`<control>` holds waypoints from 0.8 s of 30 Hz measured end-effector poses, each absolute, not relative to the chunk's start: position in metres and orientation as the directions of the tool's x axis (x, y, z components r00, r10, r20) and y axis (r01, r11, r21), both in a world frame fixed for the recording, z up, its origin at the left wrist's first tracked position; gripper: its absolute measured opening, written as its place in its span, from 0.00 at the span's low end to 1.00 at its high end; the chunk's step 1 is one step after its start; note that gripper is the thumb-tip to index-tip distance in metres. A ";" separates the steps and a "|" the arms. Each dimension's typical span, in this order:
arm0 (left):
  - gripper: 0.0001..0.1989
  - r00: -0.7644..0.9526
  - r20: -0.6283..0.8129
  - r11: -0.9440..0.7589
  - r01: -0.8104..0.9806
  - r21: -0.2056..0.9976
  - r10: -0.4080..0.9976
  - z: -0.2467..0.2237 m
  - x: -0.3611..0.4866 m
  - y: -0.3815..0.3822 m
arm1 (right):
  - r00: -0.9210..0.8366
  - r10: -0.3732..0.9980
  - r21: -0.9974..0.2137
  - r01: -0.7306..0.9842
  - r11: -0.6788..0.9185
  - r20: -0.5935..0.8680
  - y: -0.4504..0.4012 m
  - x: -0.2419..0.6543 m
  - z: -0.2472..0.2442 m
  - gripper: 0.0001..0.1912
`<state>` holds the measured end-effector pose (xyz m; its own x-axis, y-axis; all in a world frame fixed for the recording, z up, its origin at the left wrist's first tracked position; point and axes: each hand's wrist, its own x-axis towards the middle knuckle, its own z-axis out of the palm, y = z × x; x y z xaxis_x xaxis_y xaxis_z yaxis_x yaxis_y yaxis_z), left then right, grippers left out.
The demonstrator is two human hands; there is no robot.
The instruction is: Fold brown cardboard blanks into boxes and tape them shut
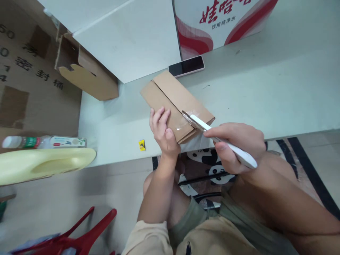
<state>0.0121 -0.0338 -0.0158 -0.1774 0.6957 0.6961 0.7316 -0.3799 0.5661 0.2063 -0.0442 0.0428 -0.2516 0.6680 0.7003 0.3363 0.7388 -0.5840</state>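
A small brown cardboard box (180,95) is on the pale table, its top flaps meeting along a seam with clear tape near the close end. My left hand (163,131) grips the box's left side, fingers over the flap and thumb near the front corner. In my right hand (236,145) is a white utility knife (202,124). Its blade tip meets the taped seam; how deep it goes I cannot tell.
Behind the box lies a phone (186,66) in front of a white carton (132,39) and a red-and-white water carton (223,24). A yellow wrapper (142,145) is at left. Further left are an opened cardboard box (90,78), a bottle (26,142) and a pale yellow object (47,164).
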 end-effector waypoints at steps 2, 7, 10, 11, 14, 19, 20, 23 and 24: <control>0.26 -0.181 0.699 -0.380 0.731 0.566 0.692 -0.016 0.013 -0.034 | -0.233 0.604 -0.529 0.315 0.788 0.762 -0.043 0.203 0.047 0.09; 0.26 -0.188 0.706 -0.392 0.721 0.571 0.683 -0.016 0.013 -0.033 | -0.273 0.533 -0.453 0.306 0.838 0.801 -0.041 0.204 0.048 0.06; 0.26 -0.181 0.703 -0.386 0.730 0.565 0.687 -0.016 0.013 -0.033 | -0.322 0.500 -0.379 0.371 0.848 0.804 -0.042 0.209 0.050 0.06; 0.26 -0.178 0.703 -0.383 0.734 0.560 0.688 -0.016 0.013 -0.033 | -0.320 0.497 -0.368 0.386 0.846 0.806 -0.042 0.210 0.051 0.06; 0.27 -0.176 0.704 -0.380 0.740 0.556 0.688 -0.016 0.012 -0.033 | -0.310 0.506 -0.375 0.395 0.838 0.805 -0.041 0.209 0.049 0.07; 0.28 -0.183 0.700 -0.362 0.750 0.553 0.691 -0.018 0.011 -0.031 | -0.292 0.558 -0.437 0.388 0.812 0.777 -0.039 0.199 0.037 0.08; 0.27 -0.181 0.705 -0.368 0.749 0.551 0.686 -0.018 0.010 -0.031 | -0.283 0.570 -0.453 0.385 0.804 0.771 -0.040 0.198 0.036 0.08; 0.26 -0.170 0.720 -0.397 0.739 0.544 0.673 -0.019 0.010 -0.031 | -0.265 0.575 -0.458 0.392 0.798 0.774 -0.042 0.197 0.034 0.07; 0.26 -0.166 0.723 -0.402 0.738 0.542 0.671 -0.018 0.010 -0.031 | -0.257 0.560 -0.443 0.394 0.805 0.788 -0.043 0.197 0.035 0.07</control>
